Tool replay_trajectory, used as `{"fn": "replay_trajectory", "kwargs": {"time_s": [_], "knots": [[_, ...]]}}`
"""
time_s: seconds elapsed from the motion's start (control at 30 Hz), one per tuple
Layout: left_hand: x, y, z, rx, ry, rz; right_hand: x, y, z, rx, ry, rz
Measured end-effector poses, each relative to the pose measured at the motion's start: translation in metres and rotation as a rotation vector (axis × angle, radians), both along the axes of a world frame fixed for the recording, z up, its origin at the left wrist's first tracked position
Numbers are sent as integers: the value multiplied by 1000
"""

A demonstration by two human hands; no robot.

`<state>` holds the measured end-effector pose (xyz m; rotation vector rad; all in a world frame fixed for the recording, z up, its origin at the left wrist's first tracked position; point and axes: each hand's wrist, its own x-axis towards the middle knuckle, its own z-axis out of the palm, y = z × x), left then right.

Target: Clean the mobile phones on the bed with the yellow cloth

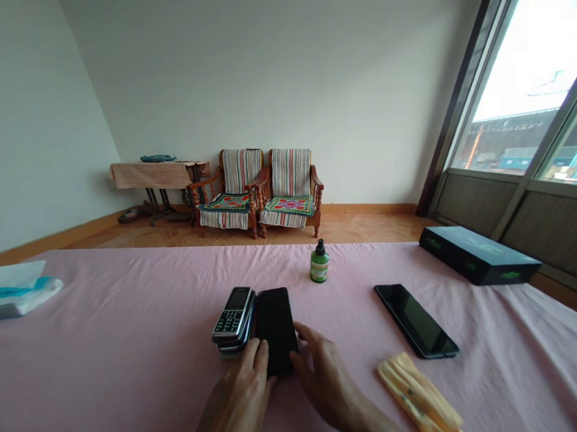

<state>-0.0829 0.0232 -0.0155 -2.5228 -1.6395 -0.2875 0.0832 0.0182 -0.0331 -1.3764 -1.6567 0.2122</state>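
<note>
Black smartphone (276, 331) flat on the pink-covered counter (131, 356), screen dark, near the middle and close to the near edge. Touched at its near end by the left hand (241, 401), fingers (258, 358) loosely together and laid over the near left corner, not curled round it. Flanked on the right by the right hand (325, 377), fingers spread fairly wide, thumb (297, 365) against the phone's right edge, the rest flat on the cloth. No grip closed on either side.

Just left of it and touching along the long edge: a small stack of keypad phones (235, 318), the top one face up with keys showing.

Judged from this: smartphone set alongside the stack and being squared or steadied, not lifted; no sign of any cleaning or wiping begun on it.

Farther out: green spray bottle (319, 263) upright beyond the phones, cap on. Second dark smartphone (416, 319) lying apart to the right, angled. Yellow cloth (419, 397) folded near it at the near right, untouched. Black box (479, 254) at the far right edge. Tissue pack (14, 291) at the far left. Across the room, two striped wooden chairs (258, 192) against the wall, a draped side table (156, 174) to their left, a large window (530, 97) on the right.
</note>
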Motion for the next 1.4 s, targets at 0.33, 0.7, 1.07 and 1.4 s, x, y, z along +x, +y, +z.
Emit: {"fn": "replay_trajectory", "kwargs": {"time_s": [0.33,0.7,1.07,1.4], "knots": [[-1,-3,14,-83,78,-49,153,-4,27,-46,-409,-473],[0,-3,24,-43,114,-30,190,-6,18,-518,-511,-757],[4,-11,34,-94,102,15,131,-3,38,-235,-346,-531],[-1,-6,28,-112,-95,-2,2,27,60,-260,-257,-131]]}}
